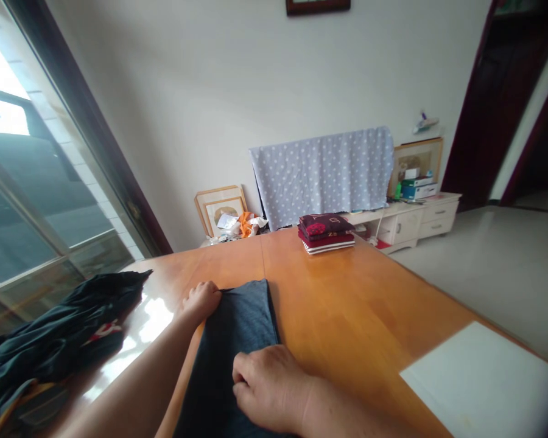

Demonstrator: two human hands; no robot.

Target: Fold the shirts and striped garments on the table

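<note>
A dark blue-grey garment [244, 319] lies folded into a long strip on the wooden table, its near end running out of view at the bottom. At its far left corner my left hand [201, 301] is closed, gripping the edge of the cloth. Lower down, my right hand [271, 383] rests over the strip near its right edge. Its fingers are curled in, and whether they pinch any cloth is hidden.
Crumpled dark clothes [68, 322] are heaped at the table's left. A stack of folded garments [325, 234] sits at the far edge. A white sheet [488, 377] lies at the right. Beyond stand a low white cabinet [406, 228] and a polka-dot cloth [322, 176] draped over something.
</note>
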